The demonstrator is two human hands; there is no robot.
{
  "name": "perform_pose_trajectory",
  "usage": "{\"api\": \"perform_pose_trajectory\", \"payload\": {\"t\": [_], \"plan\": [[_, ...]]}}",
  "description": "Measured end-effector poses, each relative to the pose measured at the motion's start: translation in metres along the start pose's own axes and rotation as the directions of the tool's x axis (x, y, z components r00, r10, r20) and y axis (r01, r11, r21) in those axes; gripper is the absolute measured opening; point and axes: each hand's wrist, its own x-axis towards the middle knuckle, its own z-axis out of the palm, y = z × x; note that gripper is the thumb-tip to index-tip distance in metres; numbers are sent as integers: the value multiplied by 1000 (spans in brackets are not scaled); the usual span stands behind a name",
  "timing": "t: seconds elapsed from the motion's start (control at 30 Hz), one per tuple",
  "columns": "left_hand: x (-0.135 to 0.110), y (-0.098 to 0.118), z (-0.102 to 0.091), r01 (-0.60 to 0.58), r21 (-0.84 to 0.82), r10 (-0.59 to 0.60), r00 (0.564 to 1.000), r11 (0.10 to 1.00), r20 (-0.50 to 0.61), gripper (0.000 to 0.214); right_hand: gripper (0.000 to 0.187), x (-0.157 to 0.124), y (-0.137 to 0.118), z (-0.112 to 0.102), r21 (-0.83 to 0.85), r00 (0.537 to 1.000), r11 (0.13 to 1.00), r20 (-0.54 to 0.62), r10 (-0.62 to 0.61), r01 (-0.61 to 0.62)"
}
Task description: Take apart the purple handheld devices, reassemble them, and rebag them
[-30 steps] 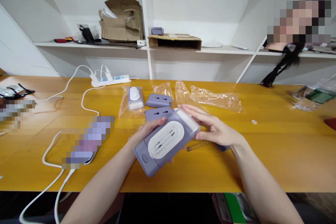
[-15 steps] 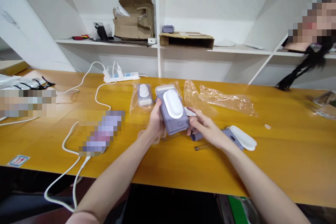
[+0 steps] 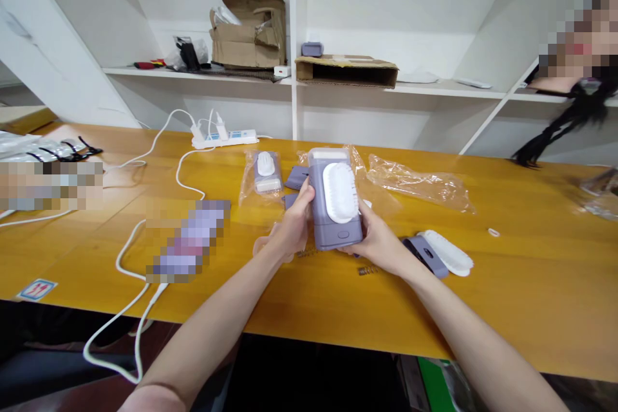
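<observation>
I hold a purple device with a white oval panel upright above the wooden table. My left hand grips its left side, fingers closed round it. My right hand clasps its lower right side. A similar bagged device lies just behind on the table. Purple parts lie beside it. To the right of my right hand rests a purple piece with a white oval cover. A small metal spring lies under my right wrist.
Empty clear plastic bags lie behind the device. A white power strip with white cables runs along the left. A small white ring lies at right. Shelves with cardboard boxes stand behind; another person sits at far right.
The device has been raised and turned more upright. My right hand moved from below it to clasp its lower right side. The view shifted slightly.
</observation>
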Motion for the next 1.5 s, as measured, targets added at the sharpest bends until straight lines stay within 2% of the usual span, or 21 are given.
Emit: {"api": "perform_pose_trajectory", "payload": {"t": [0.1,0.17,0.37,0.47,0.57,0.63,0.7,0.77,0.83,0.9,1.0,1.13,1.2,1.3,1.4,1.5], "plan": [[-1,-3,2,21,41,-22,999,999,28,49,99,-1,-1,0,-154,996,988,-82,-38,25],[-4,-2,3,38,40,-40,998,998,38,52,102,-2,-1,0,-216,995,976,-87,-47,27],[-9,2,2,44,88,-49,997,995,56,66,107,-4,3,1,-220,997,975,-67,-29,13],[-9,2,1,20,84,-23,999,996,32,66,110,-5,3,0,-163,1000,987,-12,9,-10],[-8,3,0,-42,88,40,999,995,22,65,108,-7,-3,-6,-114,992,991,98,75,-64],[-8,4,0,-59,92,57,998,994,27,63,101,-7,-8,-16,-120,982,987,138,126,-109],[-8,7,1,-14,71,13,1000,997,18,58,86,-5,-12,-29,-141,985,981,94,146,-132],[-9,11,2,67,32,-67,998,997,-2,56,62,-2,-13,-43,-207,990,969,-70,125,-137],[-9,16,2,99,-9,-99,995,995,-17,56,44,1,-11,-54,-334,970,929,-227,87,-161],[-8,21,2,60,-42,-61,998,997,-31,53,31,3,-9,-59,-458,958,867,-278,69,-196],[-6,27,3,-17,-71,12,997,997,-70,51,19,1,-7,-51,-572,979,801,-189,79,-175],[-2,33,4,-88,-83,75,985,993,-153,50,20,-3,-11,-39,-643,1000,766,-10,18,-20],[-1,34,3,-102,-79,87,981,992,-173,49,21,-4,-13,-43,-693,999,720,-43,23,-46],[0,33,2,-112,-85,97,982,990,-164,46,16,-3,-14,-60,-735,983,652,-132,130,-185],[1,32,2,-124,-99,105,977,987,-184,44,10,-1,-14,-67,-693,979,693,-105,177,-200],[3,33,1,-155,-109,133,974,982,-186,44,11,-1,-12,-47,-618,999,785,-5,46,-40]]}}
